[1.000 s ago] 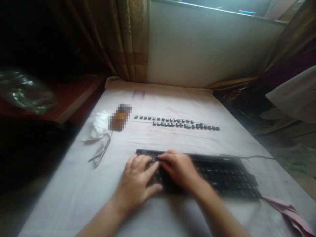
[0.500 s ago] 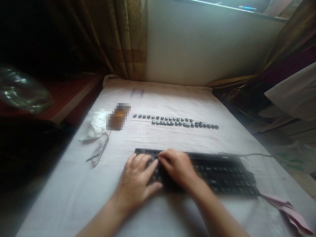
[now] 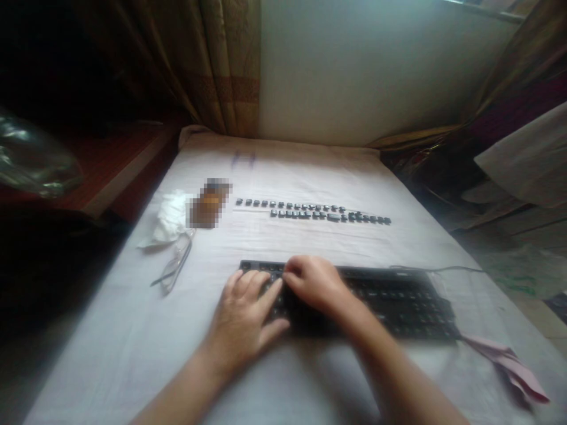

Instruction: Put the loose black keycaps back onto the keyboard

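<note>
A black keyboard (image 3: 398,295) lies across the white-covered table. My left hand (image 3: 245,310) rests with spread fingers on its left end, the index fingertip close to the right hand. My right hand (image 3: 314,283) is closed in a pinch over the upper left keys; whatever its fingertips hold, if anything, is hidden. Behind the keyboard, loose black keycaps (image 3: 305,214) lie in two long rows.
Left of the keycaps are a pixelated brown item (image 3: 210,203), a crumpled white cloth (image 3: 170,215) and eyeglasses (image 3: 175,268). A cable (image 3: 452,269) leaves the keyboard's back right. A pink cloth (image 3: 509,363) lies by its right end. A clear plastic object (image 3: 35,159) stands at far left.
The view has tilted down slightly, so the wall's upper part shows less. My right hand has curled its fingers tighter over the same keys. My left hand stays spread on the keyboard.
</note>
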The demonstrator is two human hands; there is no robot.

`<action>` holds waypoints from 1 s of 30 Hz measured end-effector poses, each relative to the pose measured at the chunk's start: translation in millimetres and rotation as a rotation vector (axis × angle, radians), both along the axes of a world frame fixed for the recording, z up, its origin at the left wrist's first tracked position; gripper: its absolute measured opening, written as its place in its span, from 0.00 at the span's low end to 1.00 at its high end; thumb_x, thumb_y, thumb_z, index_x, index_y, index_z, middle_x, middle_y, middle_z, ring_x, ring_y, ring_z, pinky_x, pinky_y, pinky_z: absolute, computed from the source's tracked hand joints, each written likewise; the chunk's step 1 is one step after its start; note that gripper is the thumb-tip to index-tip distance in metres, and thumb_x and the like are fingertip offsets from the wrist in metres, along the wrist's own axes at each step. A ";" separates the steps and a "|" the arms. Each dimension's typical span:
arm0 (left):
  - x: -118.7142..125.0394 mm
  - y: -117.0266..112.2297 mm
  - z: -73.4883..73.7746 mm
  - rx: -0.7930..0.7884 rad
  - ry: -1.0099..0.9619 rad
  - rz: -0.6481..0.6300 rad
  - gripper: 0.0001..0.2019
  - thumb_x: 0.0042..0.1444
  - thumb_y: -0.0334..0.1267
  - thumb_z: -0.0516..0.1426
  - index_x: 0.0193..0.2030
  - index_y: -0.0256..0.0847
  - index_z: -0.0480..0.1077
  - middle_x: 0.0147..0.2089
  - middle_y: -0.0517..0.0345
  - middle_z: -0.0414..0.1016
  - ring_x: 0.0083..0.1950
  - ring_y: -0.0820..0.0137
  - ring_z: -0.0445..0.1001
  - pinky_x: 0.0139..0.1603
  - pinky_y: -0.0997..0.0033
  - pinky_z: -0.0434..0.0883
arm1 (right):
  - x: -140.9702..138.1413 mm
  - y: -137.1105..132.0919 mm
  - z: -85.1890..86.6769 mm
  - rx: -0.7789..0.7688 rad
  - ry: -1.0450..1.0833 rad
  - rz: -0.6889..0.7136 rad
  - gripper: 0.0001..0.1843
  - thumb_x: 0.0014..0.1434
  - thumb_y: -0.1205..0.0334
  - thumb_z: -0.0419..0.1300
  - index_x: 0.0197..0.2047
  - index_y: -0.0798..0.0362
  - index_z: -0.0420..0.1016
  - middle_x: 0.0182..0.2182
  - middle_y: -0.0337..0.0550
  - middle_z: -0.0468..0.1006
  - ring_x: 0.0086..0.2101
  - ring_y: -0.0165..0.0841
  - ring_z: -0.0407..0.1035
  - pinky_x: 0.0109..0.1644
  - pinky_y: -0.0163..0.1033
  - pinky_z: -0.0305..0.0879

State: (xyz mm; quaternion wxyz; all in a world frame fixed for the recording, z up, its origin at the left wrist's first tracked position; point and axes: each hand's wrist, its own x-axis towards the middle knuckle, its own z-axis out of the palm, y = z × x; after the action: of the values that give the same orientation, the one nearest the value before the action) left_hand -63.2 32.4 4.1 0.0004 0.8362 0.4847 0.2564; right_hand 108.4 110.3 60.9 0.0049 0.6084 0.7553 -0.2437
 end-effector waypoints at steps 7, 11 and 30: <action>1.3 0.0 1.2 0.009 0.004 0.007 0.25 0.64 0.53 0.53 0.59 0.40 0.71 0.55 0.46 0.73 0.58 0.55 0.67 0.65 0.50 0.56 | -4.8 11.7 11.6 -0.068 -0.059 0.064 0.11 0.59 0.62 0.58 0.38 0.49 0.84 0.34 0.45 0.84 0.36 0.36 0.76 0.36 0.35 0.62; 1.3 -0.3 1.2 0.013 -0.012 -0.002 0.23 0.64 0.51 0.53 0.58 0.39 0.72 0.55 0.47 0.74 0.58 0.55 0.67 0.66 0.50 0.55 | -1.3 6.9 7.0 -0.054 -0.009 0.074 0.09 0.59 0.60 0.60 0.37 0.48 0.83 0.33 0.43 0.84 0.35 0.35 0.76 0.36 0.35 0.62; -0.9 -1.8 -0.9 0.027 -0.018 -0.018 0.21 0.64 0.48 0.54 0.58 0.39 0.72 0.57 0.47 0.74 0.59 0.56 0.68 0.65 0.51 0.57 | 2.3 3.3 -5.7 0.014 0.036 0.045 0.09 0.62 0.59 0.59 0.38 0.48 0.82 0.35 0.42 0.84 0.36 0.35 0.76 0.38 0.36 0.62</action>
State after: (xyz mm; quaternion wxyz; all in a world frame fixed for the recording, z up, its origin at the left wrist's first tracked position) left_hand -64.1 30.6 3.2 -0.0044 0.8381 0.4737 0.2704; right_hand 110.6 113.6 55.2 -0.0073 0.5866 0.7706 -0.2492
